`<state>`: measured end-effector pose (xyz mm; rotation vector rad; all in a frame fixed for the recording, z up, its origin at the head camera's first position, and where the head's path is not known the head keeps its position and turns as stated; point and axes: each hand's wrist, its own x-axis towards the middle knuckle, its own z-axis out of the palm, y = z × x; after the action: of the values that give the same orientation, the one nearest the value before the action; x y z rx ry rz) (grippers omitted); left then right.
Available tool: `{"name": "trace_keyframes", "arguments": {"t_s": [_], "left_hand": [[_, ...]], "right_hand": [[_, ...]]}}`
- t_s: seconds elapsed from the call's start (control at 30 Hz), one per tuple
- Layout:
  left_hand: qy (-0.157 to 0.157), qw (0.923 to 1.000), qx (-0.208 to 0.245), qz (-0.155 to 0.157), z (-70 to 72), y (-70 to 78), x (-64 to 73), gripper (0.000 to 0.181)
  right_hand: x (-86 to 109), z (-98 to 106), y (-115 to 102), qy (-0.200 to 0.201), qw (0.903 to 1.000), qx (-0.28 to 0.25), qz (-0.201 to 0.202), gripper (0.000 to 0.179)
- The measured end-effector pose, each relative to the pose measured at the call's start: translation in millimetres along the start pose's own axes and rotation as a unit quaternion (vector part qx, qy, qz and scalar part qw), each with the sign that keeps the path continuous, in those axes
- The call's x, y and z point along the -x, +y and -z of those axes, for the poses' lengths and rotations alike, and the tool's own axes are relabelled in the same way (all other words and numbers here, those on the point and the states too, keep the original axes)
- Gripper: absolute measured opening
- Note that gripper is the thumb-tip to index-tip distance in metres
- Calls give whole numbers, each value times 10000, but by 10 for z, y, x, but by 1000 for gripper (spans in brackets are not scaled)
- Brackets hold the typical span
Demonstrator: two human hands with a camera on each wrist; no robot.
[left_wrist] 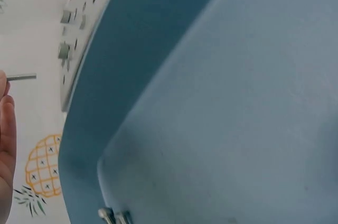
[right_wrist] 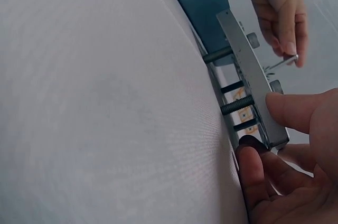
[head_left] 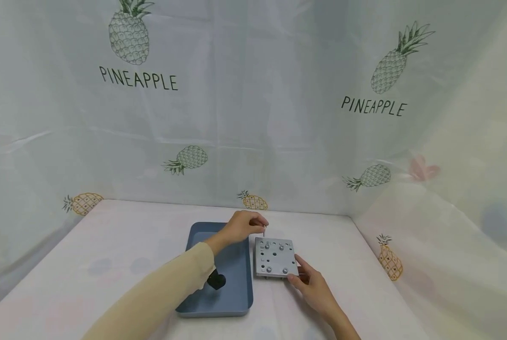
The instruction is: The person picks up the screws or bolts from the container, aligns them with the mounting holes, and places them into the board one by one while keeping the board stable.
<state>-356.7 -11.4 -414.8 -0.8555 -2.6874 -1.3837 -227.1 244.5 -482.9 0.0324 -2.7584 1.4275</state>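
My left hand (head_left: 241,226) pinches a thin metal pin (head_left: 263,233) between thumb and fingertips. It hangs upright just beyond the back left corner of a square silver metal plate (head_left: 279,259). Drilled holes dot this plate, and several socket-head bolts (head_left: 281,248) sit in it. Their threaded shanks (right_wrist: 237,105) stick out underneath in the right wrist view. At the plate's near right corner my right hand (head_left: 314,288) grips the edge, its thumb (right_wrist: 290,110) against the top face and fingers curled under. In the left wrist view the pin (left_wrist: 22,77) points toward the plate.
Left of the plate lies a blue-grey tray (head_left: 249,302), partly covered by my left forearm. Small metal bolts (left_wrist: 108,214) rest in a corner of it. A black wrist strap piece (head_left: 216,280) shows below my left sleeve. Behind the table hangs a pineapple-print curtain (head_left: 253,118).
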Motion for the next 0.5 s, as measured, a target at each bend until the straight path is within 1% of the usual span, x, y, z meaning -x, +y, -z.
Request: {"name": "trace_keyframes", "arguments": {"t_s": [0.2,0.37,0.5], "left_hand": [[-122,9998,124,-41,-81,56,-49,20],[-193,9994,173,-250,-161,90,-95,20],[-235,9992,155,-287,-229,123,-132,19]], "right_hand": [[-9,-15,13,-38,10000,-42,1,72],[-29,-23,40,-111,9999,-127,-33,73],[-22,-9,42,-109,9997,-191,-60,73]]}}
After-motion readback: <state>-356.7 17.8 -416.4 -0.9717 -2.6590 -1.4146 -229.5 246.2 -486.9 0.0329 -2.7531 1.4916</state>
